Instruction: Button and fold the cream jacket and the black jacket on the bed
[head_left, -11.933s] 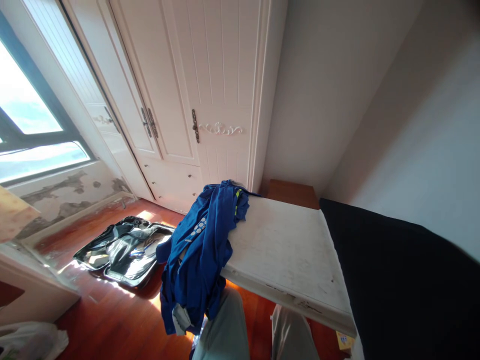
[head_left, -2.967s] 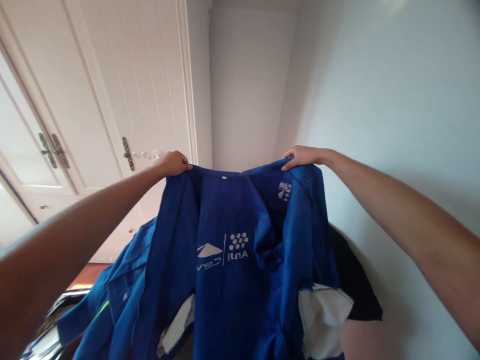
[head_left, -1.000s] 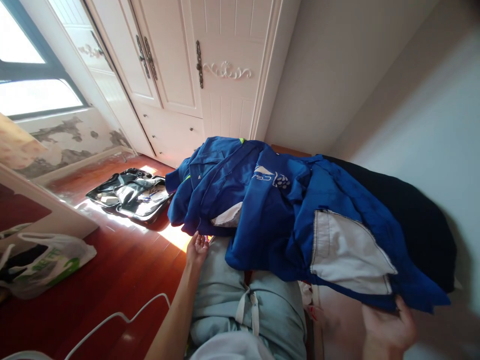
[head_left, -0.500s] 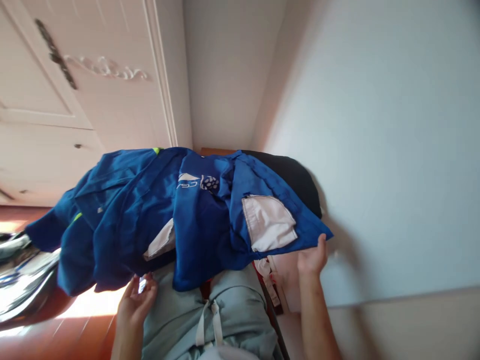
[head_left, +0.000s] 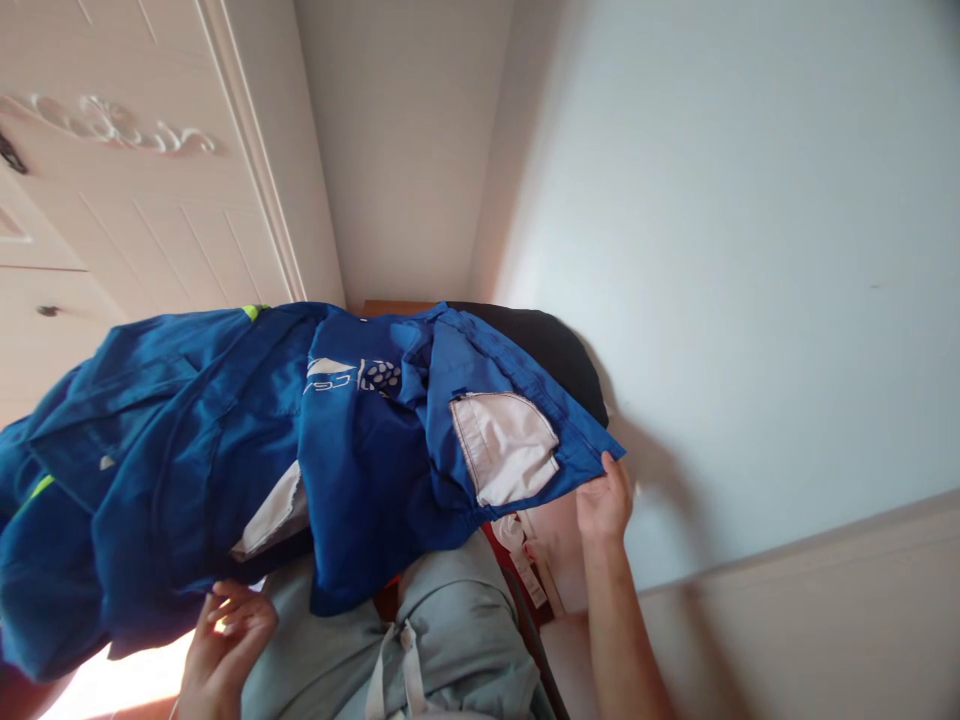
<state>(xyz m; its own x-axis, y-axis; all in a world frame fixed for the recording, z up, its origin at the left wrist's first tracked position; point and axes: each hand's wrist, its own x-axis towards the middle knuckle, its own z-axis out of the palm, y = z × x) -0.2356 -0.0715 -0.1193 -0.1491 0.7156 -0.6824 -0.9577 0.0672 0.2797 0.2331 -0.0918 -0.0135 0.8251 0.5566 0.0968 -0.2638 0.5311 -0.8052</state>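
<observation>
A blue work jacket [head_left: 367, 470] with white pocket linings, a white printed logo and yellow-green trim lies spread across my lap and beyond it to the left. At its right end, my right hand [head_left: 606, 500] pinches the pointed corner of the cloth between thumb and fingers, holding that edge stretched out. Along the near edge on the left, my left hand [head_left: 231, 635] has its fingertips closed on the jacket's border. One white pocket lining [head_left: 506, 448] faces up near my right hand.
Behind the jacket a black rounded object [head_left: 547, 345] rests against the pale wall [head_left: 720, 300]. A cream cabinet [head_left: 150, 200] with carved trim stands at the left. My legs in grey-green trousers [head_left: 465, 630] are under the cloth, and white and red items [head_left: 525, 560] lie beside them.
The view has turned to the right, so the jacket and cabinet sit further left. My left hand's fingers have closed at the jacket's edge; my right hand keeps its corner.
</observation>
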